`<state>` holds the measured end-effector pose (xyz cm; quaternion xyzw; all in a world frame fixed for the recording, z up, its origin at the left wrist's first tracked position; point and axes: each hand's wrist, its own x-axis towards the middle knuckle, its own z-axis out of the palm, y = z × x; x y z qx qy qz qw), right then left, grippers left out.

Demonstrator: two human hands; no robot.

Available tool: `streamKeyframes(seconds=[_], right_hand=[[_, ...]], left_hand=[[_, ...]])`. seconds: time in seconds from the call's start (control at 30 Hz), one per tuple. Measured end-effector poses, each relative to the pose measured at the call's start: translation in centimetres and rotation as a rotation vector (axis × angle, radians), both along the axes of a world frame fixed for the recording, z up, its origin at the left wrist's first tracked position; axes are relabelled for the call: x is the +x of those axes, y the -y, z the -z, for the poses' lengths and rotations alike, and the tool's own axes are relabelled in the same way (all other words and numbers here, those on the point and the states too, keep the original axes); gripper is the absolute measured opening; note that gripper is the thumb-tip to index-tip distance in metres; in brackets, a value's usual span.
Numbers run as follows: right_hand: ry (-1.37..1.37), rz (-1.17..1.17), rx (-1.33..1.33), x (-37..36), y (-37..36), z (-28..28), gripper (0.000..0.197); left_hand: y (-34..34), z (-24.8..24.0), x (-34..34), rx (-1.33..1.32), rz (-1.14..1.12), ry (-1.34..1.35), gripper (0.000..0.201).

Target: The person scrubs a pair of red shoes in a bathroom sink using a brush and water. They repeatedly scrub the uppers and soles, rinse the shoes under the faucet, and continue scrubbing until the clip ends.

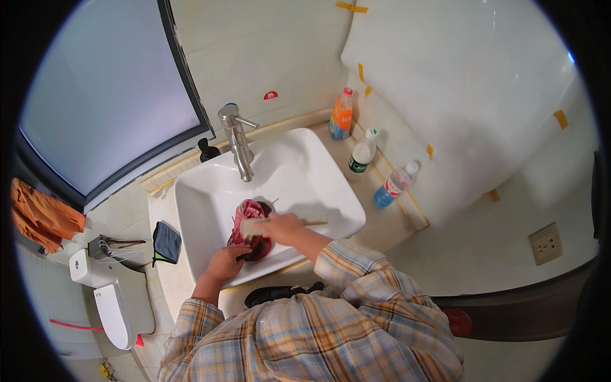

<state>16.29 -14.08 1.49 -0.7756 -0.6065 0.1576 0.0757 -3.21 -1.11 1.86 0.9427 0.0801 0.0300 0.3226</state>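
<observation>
In the middle of the frame, a red item (245,212) with a dark part lies in the white sink (328,191), toward its lower edge; I cannot tell whether it is a shoe or bundled cloth. The right hand (284,228) is closed around a pale brush (254,228), its head against the top of the red item and its handle jutting out to the right. The left hand (224,263) lies at the item's lower-left side, fingers touching it; whether they pinch it I cannot tell.

Above them, a metal faucet (238,145) stands at the sink's upper edge, with a small black bottle (207,151) just left of it. On the worktop (375,230), right of the sink, an orange bottle (342,116), a clear bottle (363,155) and a bottle of blue liquid (395,185) form a slanting row. A grey cloth (167,242) lies left of the sink. At the lower left is a white toilet (115,315).
</observation>
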Motion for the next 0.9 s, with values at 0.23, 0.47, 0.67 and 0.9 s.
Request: streamKeyframes(seconds=[0.23, 0.47, 0.67, 0.9], right_hand=[[-0.049, 0.002, 0.124, 0.3, 0.1, 0.7, 0.038], [-0.052, 0.180, 0.119, 1.9, 0.1, 1.3, 0.035], [-0.135, 0.014, 0.076, 1.0, -0.1, 0.7, 0.038], [-0.057, 0.174, 0.134, 1.7, -0.1, 1.2, 0.038]], left_hand=[[-0.3, 0.2, 0.1, 0.023, -0.003, -0.026, 0.035], [0.3, -0.4, 0.3, 0.051, -0.059, -0.022, 0.036], [0.2, -0.4, 0.3, 0.060, -0.046, -0.059, 0.035], [0.3, -0.1, 0.3, 0.053, -0.039, 0.030, 0.034]])
